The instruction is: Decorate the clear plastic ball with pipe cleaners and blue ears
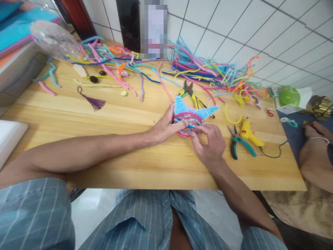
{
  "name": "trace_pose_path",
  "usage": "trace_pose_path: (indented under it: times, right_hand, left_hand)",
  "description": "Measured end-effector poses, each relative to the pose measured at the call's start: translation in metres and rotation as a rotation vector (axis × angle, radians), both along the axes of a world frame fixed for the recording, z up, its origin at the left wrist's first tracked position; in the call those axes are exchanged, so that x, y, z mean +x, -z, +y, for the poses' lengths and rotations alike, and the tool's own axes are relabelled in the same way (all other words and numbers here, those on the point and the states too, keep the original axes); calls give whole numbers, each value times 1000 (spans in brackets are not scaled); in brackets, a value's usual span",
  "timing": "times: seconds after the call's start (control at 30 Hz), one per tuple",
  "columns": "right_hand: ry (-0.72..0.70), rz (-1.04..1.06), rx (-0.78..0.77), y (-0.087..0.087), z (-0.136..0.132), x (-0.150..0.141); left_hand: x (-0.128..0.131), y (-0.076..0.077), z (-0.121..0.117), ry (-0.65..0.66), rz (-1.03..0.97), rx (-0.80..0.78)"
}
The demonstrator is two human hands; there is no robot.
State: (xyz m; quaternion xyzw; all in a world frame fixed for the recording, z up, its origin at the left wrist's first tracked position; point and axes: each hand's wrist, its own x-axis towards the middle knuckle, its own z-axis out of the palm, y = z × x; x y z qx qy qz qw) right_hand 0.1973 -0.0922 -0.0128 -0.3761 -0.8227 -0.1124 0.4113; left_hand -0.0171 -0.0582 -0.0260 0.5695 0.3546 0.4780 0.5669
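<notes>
Between my hands is a round, pink-rimmed piece (179, 115) with a see-through middle and two pointed ears of light blue pipe cleaner (208, 112) at its far side. My left hand (164, 125) grips its left edge, thumb lying across the middle. Blue and orange strands (190, 128) cross the inside of the ring. At its right side my right hand (211, 142) is closed in a pinch by these strands; what sits between the fingertips is hidden. Yellow-handled cutting pliers (189, 92) lie just beyond the ears.
Heaps of coloured pipe cleaners (200, 69) line the wall. Teal-handled pliers (238, 142) and a yellow corded glue gun (249, 133) lie to the right. A purple tassel (93, 101) is on the left. Another person's arm (316, 149) rests beyond the table's right edge.
</notes>
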Motion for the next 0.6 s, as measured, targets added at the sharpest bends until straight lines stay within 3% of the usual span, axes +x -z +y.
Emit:
trace_pose_path:
  times: [0.6]
  right_hand:
    - [41, -22, -7, 2, -1, 1]
  left_hand:
    - [-3, 6, 3, 17, 41, 23]
